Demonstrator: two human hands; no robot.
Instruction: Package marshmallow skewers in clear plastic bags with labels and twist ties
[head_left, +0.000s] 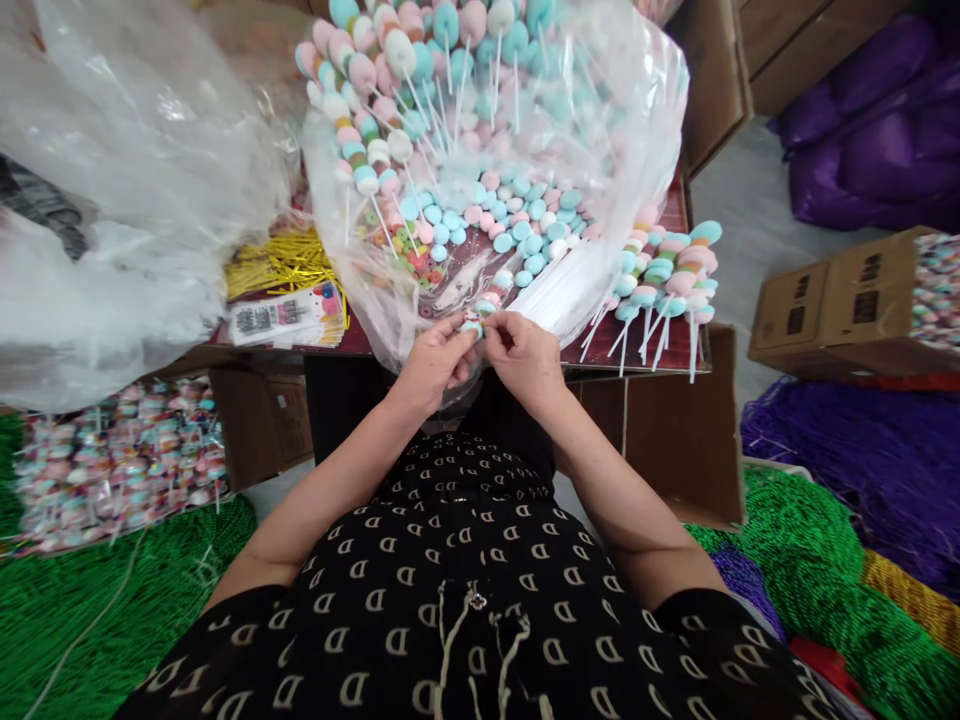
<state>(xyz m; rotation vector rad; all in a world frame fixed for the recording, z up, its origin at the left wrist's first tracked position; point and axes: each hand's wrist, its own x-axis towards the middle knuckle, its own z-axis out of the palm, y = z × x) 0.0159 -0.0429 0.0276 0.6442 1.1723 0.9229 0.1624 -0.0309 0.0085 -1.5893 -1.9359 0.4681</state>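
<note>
Both hands meet at the table's front edge, around a short stack of pastel candies (pixel 490 298) pointing away from me. My left hand (pixel 442 358) pinches the near end of this stack. Close against it on the right, my right hand (pixel 523 352) has thumb and forefinger pressed together at the same end; what lies between those fingertips is too small to tell. Just beyond lie loose pink, blue and white candies (pixel 532 235) on clear plastic. White sticks (pixel 559 300) lie in a bundle right of my hands. Small ring-shaped colored pieces (pixel 421 262) are at the left.
Many finished candy sticks (pixel 405 60) fill the plastic at the back; more (pixel 667 270) lie at the table's right edge. Yellow ties (pixel 281 262) and printed cards (pixel 289 316) are at left. Cardboard boxes (pixel 832 300) and green strands (pixel 112 600) surround the table.
</note>
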